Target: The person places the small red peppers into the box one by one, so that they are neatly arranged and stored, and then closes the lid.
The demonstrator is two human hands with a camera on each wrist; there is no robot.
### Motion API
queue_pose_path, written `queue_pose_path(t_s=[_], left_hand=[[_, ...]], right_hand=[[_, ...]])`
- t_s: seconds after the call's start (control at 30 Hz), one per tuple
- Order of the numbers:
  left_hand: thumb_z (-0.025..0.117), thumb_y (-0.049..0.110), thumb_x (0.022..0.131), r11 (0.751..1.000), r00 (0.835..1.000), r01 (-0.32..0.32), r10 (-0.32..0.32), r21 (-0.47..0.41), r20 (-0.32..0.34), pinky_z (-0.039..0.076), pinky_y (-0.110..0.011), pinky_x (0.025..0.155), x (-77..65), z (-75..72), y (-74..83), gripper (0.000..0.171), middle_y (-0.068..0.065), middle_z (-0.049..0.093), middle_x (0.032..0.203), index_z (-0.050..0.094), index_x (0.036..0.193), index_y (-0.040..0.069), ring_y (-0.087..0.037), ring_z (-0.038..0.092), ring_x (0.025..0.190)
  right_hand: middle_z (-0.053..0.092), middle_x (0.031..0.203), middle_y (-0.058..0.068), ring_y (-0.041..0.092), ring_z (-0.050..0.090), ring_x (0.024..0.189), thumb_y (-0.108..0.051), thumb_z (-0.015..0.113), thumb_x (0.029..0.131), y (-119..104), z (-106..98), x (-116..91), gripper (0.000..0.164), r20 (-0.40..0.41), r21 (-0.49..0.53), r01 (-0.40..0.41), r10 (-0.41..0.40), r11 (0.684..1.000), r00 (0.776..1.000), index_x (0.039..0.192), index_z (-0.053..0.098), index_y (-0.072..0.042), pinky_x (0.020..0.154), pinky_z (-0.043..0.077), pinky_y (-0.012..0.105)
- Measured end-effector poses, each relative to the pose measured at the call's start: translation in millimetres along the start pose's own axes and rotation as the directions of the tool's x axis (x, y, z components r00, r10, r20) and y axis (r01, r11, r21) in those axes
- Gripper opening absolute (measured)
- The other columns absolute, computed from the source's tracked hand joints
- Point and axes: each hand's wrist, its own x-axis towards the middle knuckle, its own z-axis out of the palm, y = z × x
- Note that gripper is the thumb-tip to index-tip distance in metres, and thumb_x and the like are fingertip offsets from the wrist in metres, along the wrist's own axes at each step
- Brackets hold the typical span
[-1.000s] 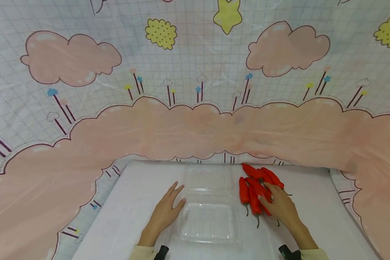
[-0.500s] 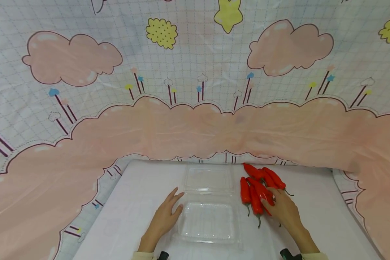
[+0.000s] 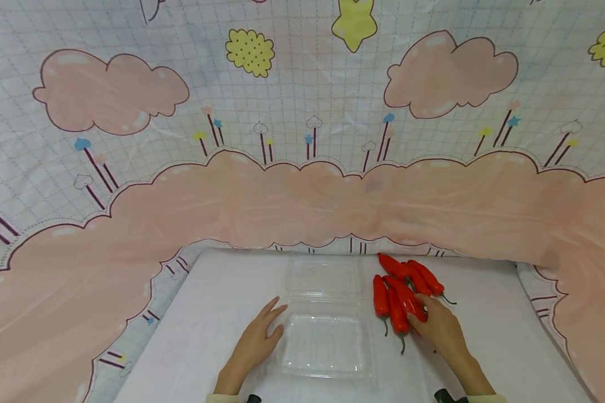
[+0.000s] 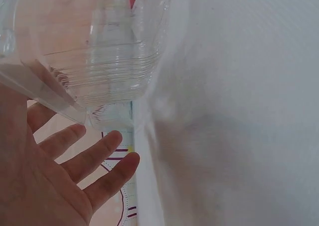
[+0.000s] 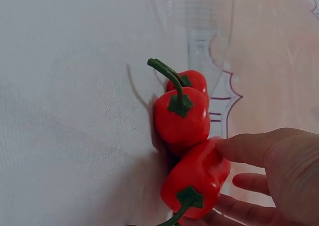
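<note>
Several red chili peppers with green stems lie in a bunch on the right part of the white table. My right hand (image 3: 441, 327) pinches one red chili pepper (image 5: 192, 173) at the bunch's near right side. In the right wrist view the thumb presses its upper side, while the other fingers reach behind it, partly hidden. Left of the bunch a clear plastic container (image 3: 322, 344) lies unfolded, its lid (image 3: 324, 277) toward the back. My left hand (image 3: 256, 340) is beside the container's left edge, fingers spread and holding nothing. The left wrist view shows its fingertips close to the clear rim.
Two chili peppers (image 5: 182, 118) stand close beside the pinched one in the right wrist view. Others (image 3: 394, 266) lie farther back on the white table (image 3: 222, 280). Behind the table hangs a patterned cloth (image 3: 302, 201), which also drapes along both sides.
My right hand has shifted slightly right and its thumb has closed in on the pepper. The left hand has drawn slightly toward me. The container has stayed in place.
</note>
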Motion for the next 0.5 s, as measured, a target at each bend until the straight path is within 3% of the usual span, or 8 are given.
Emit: queue_pose_path(t_s=[0.13, 0.37, 0.5], left_hand=[[0.059, 0.016, 0.094, 1.000, 1.000, -0.004, 0.004, 0.014, -0.006, 0.045, -0.062, 0.103, -0.1, 2.4, -1.8, 0.045, -0.009, 0.040, 0.156, 0.055, 0.139, 0.014, -0.040, 0.049, 0.134], [0.058, 0.017, 0.095, 1.000, 1.000, 0.006, -0.006, 0.024, 0.003, 0.045, -0.060, 0.104, 0.0, 4.5, -3.6, 0.044, -0.008, 0.040, 0.157, 0.055, 0.139, 0.014, -0.040, 0.049, 0.134], [0.058, 0.016, 0.095, 0.999, 1.000, 0.009, -0.009, 0.031, -0.005, 0.044, -0.060, 0.104, 0.2, 5.6, -4.3, 0.044, -0.009, 0.041, 0.156, 0.056, 0.138, 0.012, -0.039, 0.049, 0.135]], right_hand=[[0.063, 0.119, 0.025, 0.032, 0.062, 0.097, -0.024, 0.077, 0.082, 0.0, -0.3, 0.7, 0.060, 0.006, 0.006, -0.009, 0.009, 1.000, 1.000, 0.131, 0.055, 0.003, 0.074, 0.058, 0.047], [0.063, 0.120, 0.028, 0.042, 0.062, 0.106, -0.023, 0.076, 0.081, 4.2, 4.4, -0.6, 0.062, 0.006, 0.013, 0.005, -0.005, 1.000, 1.000, 0.132, 0.054, 0.004, 0.082, 0.056, 0.057], [0.065, 0.117, 0.028, 0.039, 0.065, 0.099, -0.023, 0.077, 0.080, 7.1, 7.1, -0.4, 0.064, 0.026, 0.028, -0.011, 0.010, 1.000, 1.000, 0.132, 0.052, 0.005, 0.077, 0.058, 0.052]])
